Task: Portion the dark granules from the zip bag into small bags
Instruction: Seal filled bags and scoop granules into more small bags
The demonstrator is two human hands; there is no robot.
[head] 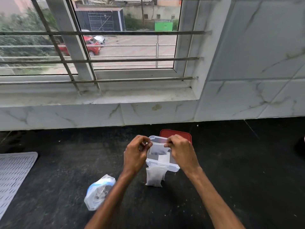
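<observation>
Left hand (135, 152), right hand (179, 151): each grip pinches top of small bag (158, 150), granules inside. Filled bags (155, 176) on worktop (231, 162); zip bag (99, 192) not empty, portioning unfinished.

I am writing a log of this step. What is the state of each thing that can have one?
small bag: held over the box by its top edge, granules at bottom.
left hand: pinches the bag's top.
right hand: pinches the bag's top.
box: open, lid off.
red lid: flat behind the box.
filled bags: resting against the box front.
zip bag: lying crumpled on the counter; seal unclear.
</observation>
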